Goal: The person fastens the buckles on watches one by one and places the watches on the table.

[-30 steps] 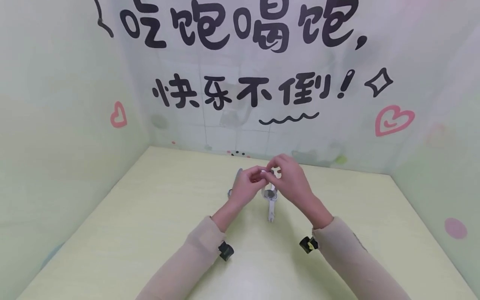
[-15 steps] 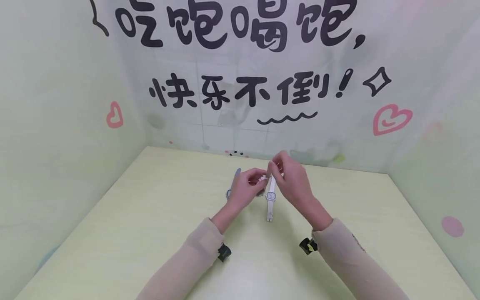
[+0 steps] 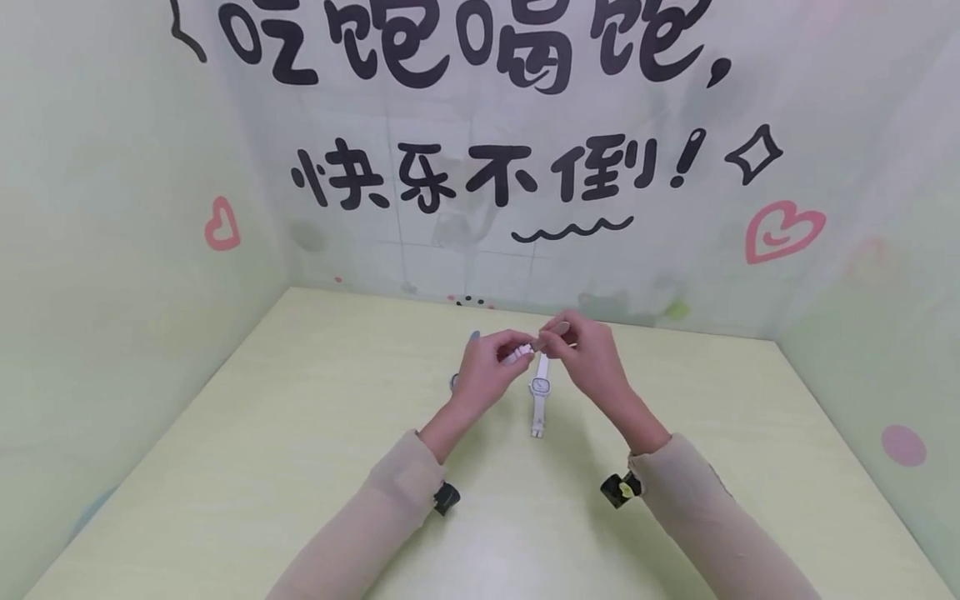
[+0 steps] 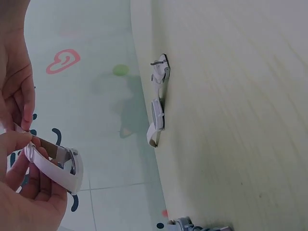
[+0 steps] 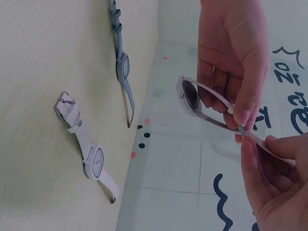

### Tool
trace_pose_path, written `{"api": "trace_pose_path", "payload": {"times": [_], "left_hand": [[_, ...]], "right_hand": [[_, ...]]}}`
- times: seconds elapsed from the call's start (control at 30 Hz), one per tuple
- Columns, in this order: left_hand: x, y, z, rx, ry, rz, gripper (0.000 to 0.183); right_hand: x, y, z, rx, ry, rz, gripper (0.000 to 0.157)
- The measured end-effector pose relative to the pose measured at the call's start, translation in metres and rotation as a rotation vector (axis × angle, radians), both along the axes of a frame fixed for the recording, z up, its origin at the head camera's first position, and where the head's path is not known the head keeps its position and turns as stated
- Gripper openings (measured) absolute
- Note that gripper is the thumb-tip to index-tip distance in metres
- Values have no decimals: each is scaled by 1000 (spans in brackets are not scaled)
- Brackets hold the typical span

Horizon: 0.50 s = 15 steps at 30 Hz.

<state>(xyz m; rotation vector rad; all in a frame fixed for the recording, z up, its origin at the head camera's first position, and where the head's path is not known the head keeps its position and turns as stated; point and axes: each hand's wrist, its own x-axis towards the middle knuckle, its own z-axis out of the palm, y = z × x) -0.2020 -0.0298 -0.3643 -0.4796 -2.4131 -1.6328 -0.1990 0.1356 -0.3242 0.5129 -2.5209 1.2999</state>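
Note:
My left hand [image 3: 480, 367] grips a pale watch [image 4: 57, 173], its strap bent into a loop. In the right wrist view its round case [image 5: 191, 95] hangs at the far end of the loop. The free strap end [image 5: 269, 148] is pinched by my right hand [image 3: 588, 354], close to the left fingertips. Fingers partly cover the strap where the two ends meet. Beneath the hands a white watch [image 3: 540, 386] lies stretched out on the table. A blue-grey watch [image 5: 124, 65] lies to its left, mostly hidden behind my left hand in the head view.
The pale yellow table [image 3: 300, 467] meets a printed back wall [image 3: 420, 267] just beyond the hands. Side walls [image 3: 135, 275] rise at left and right. A small black camera [image 3: 446, 498] sits on one cuff, another camera [image 3: 620, 490] on the other.
The right hand drew slightly away from the left, then came back and now pinches the strap end. The held watch's strap shows more plainly. The watches on the table have not moved.

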Motion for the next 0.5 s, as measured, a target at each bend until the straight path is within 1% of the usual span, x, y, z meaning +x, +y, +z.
{"api": "trace_pose_path", "payload": {"times": [0.1,0.23,0.4,0.5], "left_hand": [[0,-1,-1,42,-22,-14,23],[0,-4,-2,114,-54,-31,18],[-1,-5,4,171,-137,-50,16],[-2,-5,5,175,-158,-38,16]], "right_hand": [[0,1,0,-83,-63,7,12],[0,2,-1,-172,-141,23,14],[1,1,1,-229,-191,42,15],[2,1,1,-240,-201,54,16]]}}
